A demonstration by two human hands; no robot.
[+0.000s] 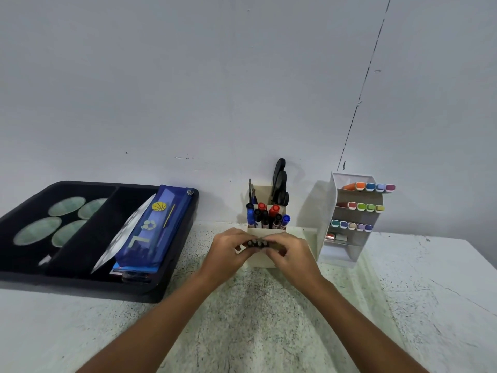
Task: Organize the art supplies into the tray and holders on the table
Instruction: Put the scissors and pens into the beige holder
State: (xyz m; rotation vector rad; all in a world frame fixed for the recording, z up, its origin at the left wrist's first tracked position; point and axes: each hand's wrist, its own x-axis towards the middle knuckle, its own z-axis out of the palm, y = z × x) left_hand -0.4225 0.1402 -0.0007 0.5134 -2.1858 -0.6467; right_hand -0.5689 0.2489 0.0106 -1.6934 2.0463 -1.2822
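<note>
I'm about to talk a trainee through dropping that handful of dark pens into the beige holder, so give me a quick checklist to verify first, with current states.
1. Bundle of pens held by both hands: ok, left hand and right hand both curl round it.
2. Bundle lined up with the beige holder: ok, it sits right at the front compartment.
3. Room in the front compartment: cannot tell, the hands hide it.
4. Rear compartments free: not ok, markers and scissors fill them.
5. Holder standing upright on the table: ok.
6. White tiered rack out of the way: ok, it stands to the right, apart from the hands.
</note>
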